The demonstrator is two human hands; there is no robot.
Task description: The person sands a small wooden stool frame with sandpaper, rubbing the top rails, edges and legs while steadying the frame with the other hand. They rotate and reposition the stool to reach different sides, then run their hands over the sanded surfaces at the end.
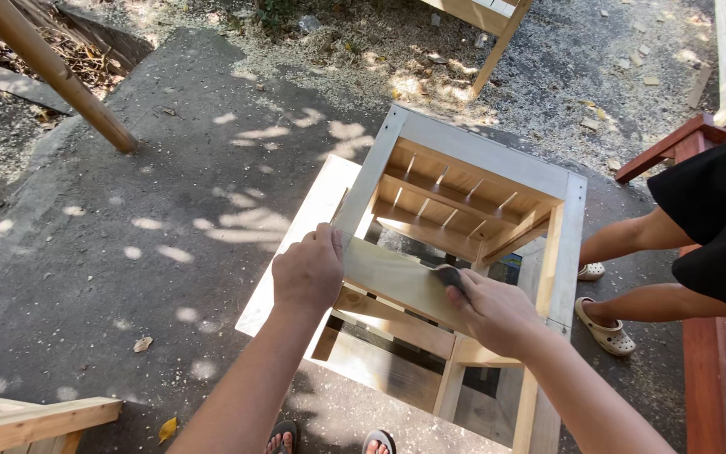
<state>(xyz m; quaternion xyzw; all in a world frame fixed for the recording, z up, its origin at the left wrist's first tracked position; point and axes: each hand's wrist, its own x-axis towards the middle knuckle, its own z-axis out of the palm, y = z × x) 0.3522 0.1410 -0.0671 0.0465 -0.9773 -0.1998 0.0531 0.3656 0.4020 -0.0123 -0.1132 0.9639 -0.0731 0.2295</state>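
Observation:
A pale wooden frame [481, 160], like an unfinished stool or small table, stands on the ground below me. My left hand [307, 273] grips the left end of its near top rail [392, 277]. My right hand [493, 309] presses a small dark piece of sandpaper [449, 276] flat against the face of that same rail, towards its right end. Slats and cross rails show inside the frame.
Another person's bare legs in pale clogs [605, 328] stand close at the right, beside a reddish wooden bench [720, 370]. A slanted wooden pole [52, 71] rises at upper left. More pale timber [31, 420] lies at lower left. Sawdust covers the ground beyond.

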